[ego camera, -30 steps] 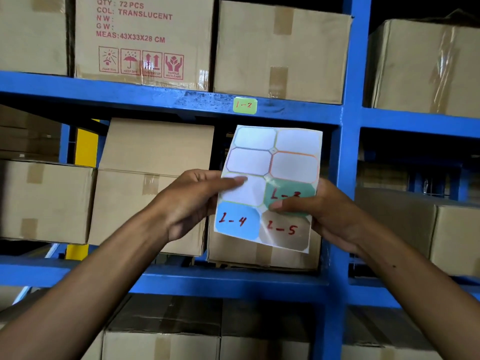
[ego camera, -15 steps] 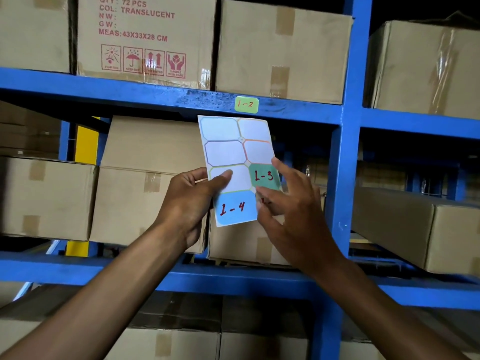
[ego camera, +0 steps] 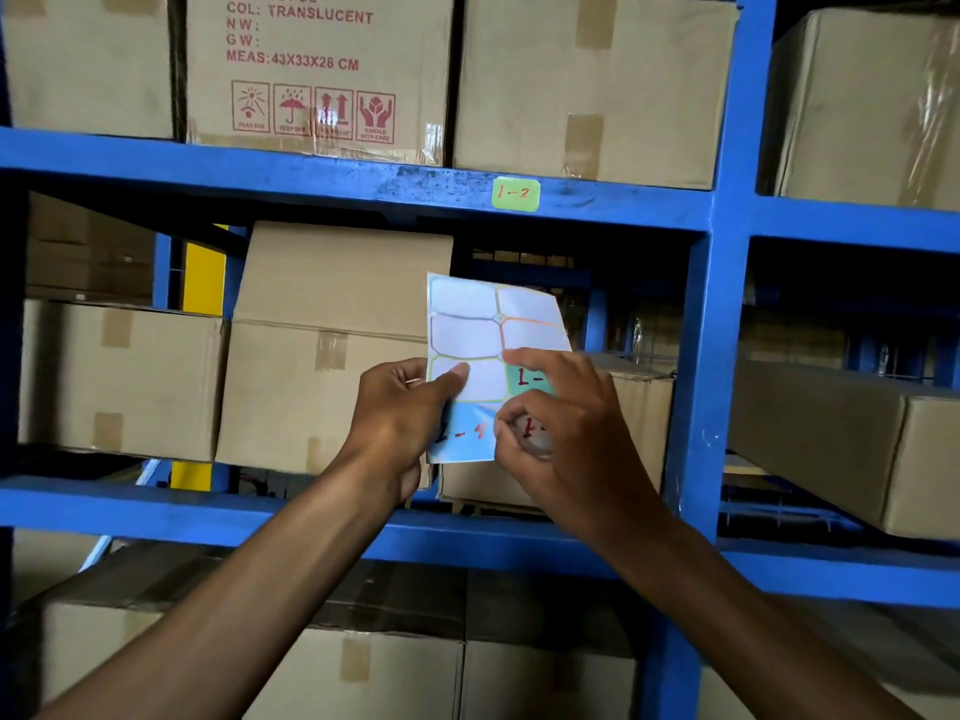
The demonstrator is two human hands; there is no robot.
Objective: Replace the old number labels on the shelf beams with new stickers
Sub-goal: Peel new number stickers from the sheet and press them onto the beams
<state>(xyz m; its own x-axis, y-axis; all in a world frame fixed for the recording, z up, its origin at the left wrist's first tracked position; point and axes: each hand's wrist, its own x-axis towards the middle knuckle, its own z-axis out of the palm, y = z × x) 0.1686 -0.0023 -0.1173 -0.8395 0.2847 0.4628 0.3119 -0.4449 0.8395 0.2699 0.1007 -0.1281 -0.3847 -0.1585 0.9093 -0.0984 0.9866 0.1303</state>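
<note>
Blue steel frames everything: the upper shelf beam (ego camera: 311,174) runs across at twelve o'clock, carrying a green label (ego camera: 516,193) marked 1-2, and the lower shelf beam (ego camera: 208,504) crosses at six. Between them, in front of the cartons, the left hand (ego camera: 397,423) pinches the sticker sheet (ego camera: 480,356) by its left edge, thumb flat on a blank cell. The right hand (ego camera: 576,433) is curled at the sheet's four o'clock corner, thumb and forefinger closed on the sticker (ego camera: 532,431) there, apparently lifting its edge; only part of its red writing shows.

Risks, as I judge them: a thin sticker peeled fast may tear or curl back and stick to itself or to a fingertip. With the sheet held on one side only, the pull could buckle or crease it. A neighbouring sticker, such as the teal one (ego camera: 530,380) or the light blue one (ego camera: 467,431), might lift along with it.

Room is decent. Open air lies toward the viewer; the blue upright post (ego camera: 701,356) stands close at three o'clock of the right hand, and cardboard boxes (ego camera: 322,356) sit just behind the sheet.
</note>
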